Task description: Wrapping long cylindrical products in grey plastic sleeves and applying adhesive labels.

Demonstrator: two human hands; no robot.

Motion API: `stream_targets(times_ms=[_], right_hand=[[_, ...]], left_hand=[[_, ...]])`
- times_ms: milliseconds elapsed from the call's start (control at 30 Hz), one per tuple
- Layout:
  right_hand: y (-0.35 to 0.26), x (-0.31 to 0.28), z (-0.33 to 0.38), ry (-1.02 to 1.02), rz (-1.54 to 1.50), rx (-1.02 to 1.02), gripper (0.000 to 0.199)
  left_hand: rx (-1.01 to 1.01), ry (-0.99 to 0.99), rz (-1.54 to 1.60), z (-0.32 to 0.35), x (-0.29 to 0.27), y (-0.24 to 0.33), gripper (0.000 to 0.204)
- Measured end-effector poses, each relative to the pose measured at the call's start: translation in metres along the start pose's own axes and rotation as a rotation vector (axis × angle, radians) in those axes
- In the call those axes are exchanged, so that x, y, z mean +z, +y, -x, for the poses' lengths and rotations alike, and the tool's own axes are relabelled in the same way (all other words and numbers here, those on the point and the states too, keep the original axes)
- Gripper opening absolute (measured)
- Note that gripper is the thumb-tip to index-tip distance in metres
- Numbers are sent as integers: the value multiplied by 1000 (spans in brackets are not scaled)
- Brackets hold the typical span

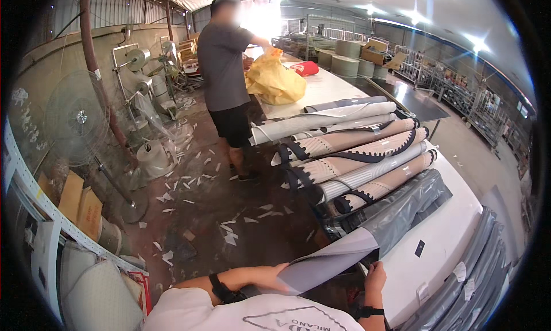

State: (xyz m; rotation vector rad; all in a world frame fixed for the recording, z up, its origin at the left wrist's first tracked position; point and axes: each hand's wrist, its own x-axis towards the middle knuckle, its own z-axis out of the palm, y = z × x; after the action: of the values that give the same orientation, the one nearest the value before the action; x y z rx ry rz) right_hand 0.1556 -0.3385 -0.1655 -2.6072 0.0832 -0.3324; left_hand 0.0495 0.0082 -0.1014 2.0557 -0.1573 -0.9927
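My left hand (272, 278) grips the near end of a loosely rolled grey rug (330, 261), its fingers along the outside of the roll. The rug's far part goes into a shiny grey plastic bag (408, 215) lying on the white table (445, 227). Beside the bag's mouth, my right hand (376, 277) is closed and seems to pinch its dark edge; the fingertips are partly hidden. A small black card (420, 249) lies on the tabletop to the right of the bag.
Several rolled rugs (359, 144) lie across the table beyond the bag. At right are stacked grey-wrapped rolls (468, 279). A co-worker (224, 72) stands at the far left side, handling a yellow bag (276, 81). Paper scraps (229, 237) litter the floor; a fan (81, 117) stands left.
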Motion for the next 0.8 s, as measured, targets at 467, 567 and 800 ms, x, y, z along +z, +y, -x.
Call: stream_targets(times_ms=[467,567,800], right_hand=[[36,28,45,-681,-386,-255,25],[45,4,36,-372,-311,-79,24],[2,-26,-38,130,-130,-555,30]], left_hand=[[147,-192,697,1,-14,2,100],[91,-169,741,5,-18,10,102],[13,-202,705,3,-14,17,104]])
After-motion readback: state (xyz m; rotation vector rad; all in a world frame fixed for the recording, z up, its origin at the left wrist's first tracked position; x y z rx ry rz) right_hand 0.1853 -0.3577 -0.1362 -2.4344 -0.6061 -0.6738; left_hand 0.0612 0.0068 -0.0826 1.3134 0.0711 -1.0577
